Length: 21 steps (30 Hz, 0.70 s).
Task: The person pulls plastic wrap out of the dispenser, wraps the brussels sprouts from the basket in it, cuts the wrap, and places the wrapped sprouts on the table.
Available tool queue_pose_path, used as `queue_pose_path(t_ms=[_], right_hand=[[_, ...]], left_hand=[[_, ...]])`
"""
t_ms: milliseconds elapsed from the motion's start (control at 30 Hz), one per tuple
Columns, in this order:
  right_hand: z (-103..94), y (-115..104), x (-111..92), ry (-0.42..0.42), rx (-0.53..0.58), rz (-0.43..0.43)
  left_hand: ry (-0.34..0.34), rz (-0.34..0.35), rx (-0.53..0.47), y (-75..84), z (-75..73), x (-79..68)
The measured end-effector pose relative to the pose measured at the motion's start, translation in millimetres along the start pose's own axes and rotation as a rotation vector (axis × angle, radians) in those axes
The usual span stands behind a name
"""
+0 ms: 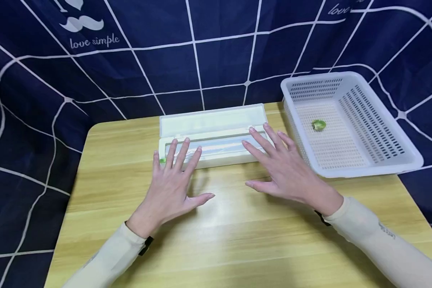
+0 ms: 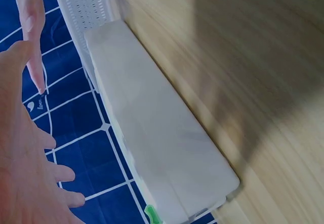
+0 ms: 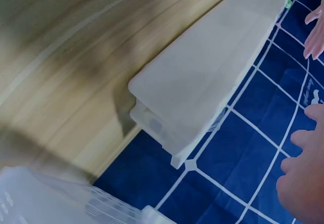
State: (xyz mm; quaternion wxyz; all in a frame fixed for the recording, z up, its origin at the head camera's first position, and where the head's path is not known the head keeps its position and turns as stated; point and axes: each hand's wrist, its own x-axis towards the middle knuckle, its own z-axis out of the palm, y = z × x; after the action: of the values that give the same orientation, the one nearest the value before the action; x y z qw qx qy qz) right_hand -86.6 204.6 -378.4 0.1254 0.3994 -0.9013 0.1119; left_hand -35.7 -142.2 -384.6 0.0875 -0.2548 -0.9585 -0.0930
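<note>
A long white box (image 1: 223, 161), which looks like a cling film dispenser, sits on the table with its lid (image 1: 212, 120) folded back. Glossy clear film (image 1: 219, 146) shows inside. At its left end is a small green piece (image 1: 162, 161). My left hand (image 1: 169, 190) hovers by the left part of the box, fingers spread and straight. Over the right part, my right hand (image 1: 284, 170) is spread likewise. Neither hand holds anything. In both wrist views the front wall of the box (image 2: 152, 117) (image 3: 202, 67) stands apart from the palms.
A white perforated basket (image 1: 374, 171) stands right of the box, near my right forearm. Inside it lies a small green vegetable piece (image 1: 319, 125). A dark blue cloth with white lines (image 1: 223, 60) hangs behind the wooden table (image 1: 216, 240).
</note>
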Motion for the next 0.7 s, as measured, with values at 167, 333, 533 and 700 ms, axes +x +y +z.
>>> queue_pose_path(t_ms=[167,333,533,700], right_hand=[[3.5,-0.3,-1.9,0.024,0.044,0.023],[9.0,0.3,-5.3,0.031,0.107,0.059],[15.4,5.3,-7.6,0.009,0.276,0.142],[20.6,12.6,-3.2,0.102,0.343,0.182]], left_hand=[[0.021,-0.007,-0.006,-2.0,2.6,-0.9],[0.093,-0.007,-0.012,-8.6,8.4,-1.5],[0.165,-0.003,-0.060,-20.1,14.9,-2.7],[0.225,-0.059,-0.212,-31.0,19.3,-2.0]])
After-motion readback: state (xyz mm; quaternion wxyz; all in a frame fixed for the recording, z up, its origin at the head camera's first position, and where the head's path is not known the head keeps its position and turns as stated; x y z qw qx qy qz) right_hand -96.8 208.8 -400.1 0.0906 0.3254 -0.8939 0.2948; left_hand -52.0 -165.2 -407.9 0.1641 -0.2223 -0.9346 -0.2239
